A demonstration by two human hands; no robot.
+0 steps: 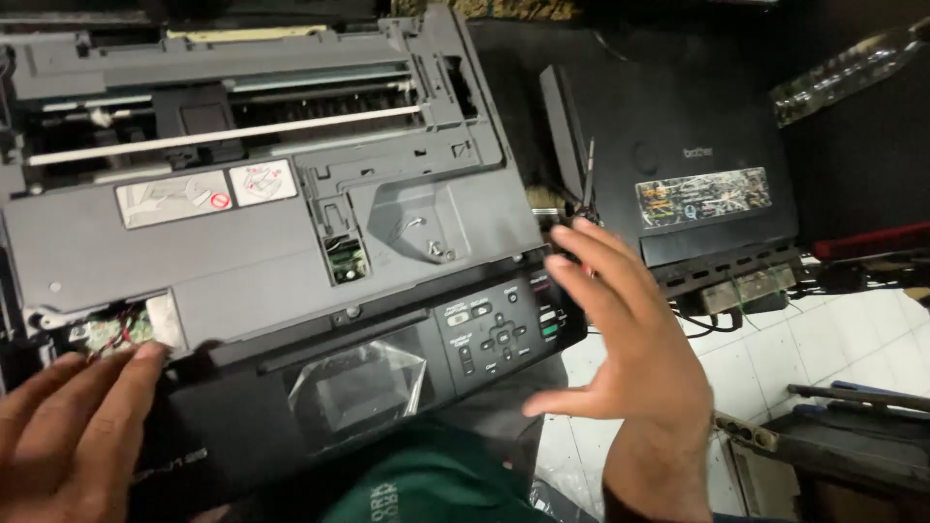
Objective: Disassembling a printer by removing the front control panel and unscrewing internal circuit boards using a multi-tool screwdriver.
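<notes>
An opened grey printer [242, 252] with its top cover off fills the left and middle of the view, showing a metal rail and inner parts. Its black front panel [387, 373] has a small screen and a button pad [499, 329]. My left hand [68, 431] rests with fingers spread on the panel's left end, next to exposed red and white wires [107, 334]. My right hand [620, 344] hovers open just right of the button pad, holding nothing, fingertips near the panel's right corner.
A second black printer [697, 155] sits upside down to the right, with a slim dark tool [587, 174] beside it. White floor tiles [775, 358] show below it. Dark metal bars [862, 397] lie at lower right. Green clothing [426, 484] is at the bottom.
</notes>
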